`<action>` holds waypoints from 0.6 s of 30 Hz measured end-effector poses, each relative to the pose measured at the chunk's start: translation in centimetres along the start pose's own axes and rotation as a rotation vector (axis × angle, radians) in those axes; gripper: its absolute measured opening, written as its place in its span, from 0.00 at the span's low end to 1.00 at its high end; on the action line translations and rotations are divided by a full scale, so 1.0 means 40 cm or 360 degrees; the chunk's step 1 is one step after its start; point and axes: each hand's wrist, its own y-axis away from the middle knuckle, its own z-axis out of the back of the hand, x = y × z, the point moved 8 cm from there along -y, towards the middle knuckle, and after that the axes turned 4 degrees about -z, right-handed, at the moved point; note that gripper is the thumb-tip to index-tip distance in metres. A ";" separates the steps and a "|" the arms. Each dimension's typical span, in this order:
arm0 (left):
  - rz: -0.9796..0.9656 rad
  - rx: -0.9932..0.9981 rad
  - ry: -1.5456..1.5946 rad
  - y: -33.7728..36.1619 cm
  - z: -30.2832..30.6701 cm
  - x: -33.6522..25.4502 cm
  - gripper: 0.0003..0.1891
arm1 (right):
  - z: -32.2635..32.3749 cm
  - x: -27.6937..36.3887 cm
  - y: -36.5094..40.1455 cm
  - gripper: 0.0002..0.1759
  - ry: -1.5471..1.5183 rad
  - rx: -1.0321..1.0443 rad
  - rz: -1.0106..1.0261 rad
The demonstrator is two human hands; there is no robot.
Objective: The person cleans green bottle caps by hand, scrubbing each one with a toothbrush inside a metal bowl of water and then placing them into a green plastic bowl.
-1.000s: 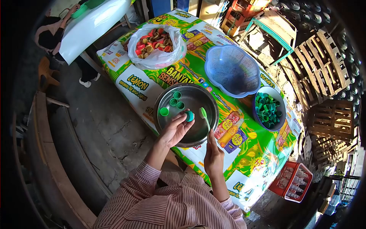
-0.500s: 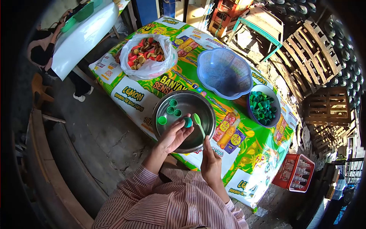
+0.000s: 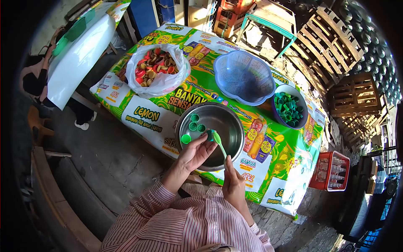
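Note:
Pinched in the fingers of my left hand (image 3: pixel 194 154) is a dark green bottle cap (image 3: pixel 210 135), held over the metal basin (image 3: pixel 240 130). My right hand (image 3: pixel 234 182) grips the lower handle of a light green toothbrush (image 3: pixel 222 149). The brush head is right at the cap, overlapping its edge in this view. Several green caps (image 3: pixel 193 126) lie in the left part of the basin, mostly with their hollow side up.
Behind the basin stand a plastic bag (image 3: pixel 178 77) of red and brown caps, a blue colander (image 3: pixel 239 77) and a bowl (image 3: pixel 303 107) of green caps. A red crate (image 3: pixel 336 159) of bottles is right of the table. Another person (image 3: pixel 35 82) is at the far left.
The toothbrush head has come left to meet the cap, where a gap showed before. My left hand has turned the cap toward the brush. The whole view has shifted slightly.

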 end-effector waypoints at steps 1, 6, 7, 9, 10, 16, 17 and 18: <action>0.0060 0.0065 0.0097 0.003 -0.007 0.007 0.12 | -0.017 -0.008 -0.003 0.32 -0.0066 -0.0072 -0.0004; 0.0146 0.0101 0.0186 -0.002 0.006 0.029 0.13 | 0.008 0.002 0.002 0.29 0.0045 -0.0181 -0.0041; 0.0153 0.0090 0.0137 -0.003 0.002 0.034 0.12 | 0.002 0.008 0.006 0.28 0.0058 -0.0145 0.0006; 0.0228 0.0046 0.0147 -0.002 -0.003 0.047 0.10 | -0.005 -0.012 -0.007 0.28 -0.0032 -0.0249 0.0062; 0.0218 0.0104 0.0173 -0.005 -0.009 0.049 0.09 | -0.006 -0.039 -0.015 0.28 -0.0038 -0.0182 -0.0122; -0.0042 -0.0037 -0.0291 -0.002 0.008 0.034 0.11 | 0.000 -0.046 -0.015 0.29 0.0028 0.0030 -0.0215; -0.0100 -0.0094 -0.0383 -0.001 0.013 0.032 0.13 | 0.005 -0.059 -0.015 0.30 0.0016 0.0018 -0.0255; -0.0076 -0.0096 -0.0381 -0.001 0.021 0.037 0.14 | 0.025 -0.038 -0.026 0.30 0.0013 -0.0020 -0.0116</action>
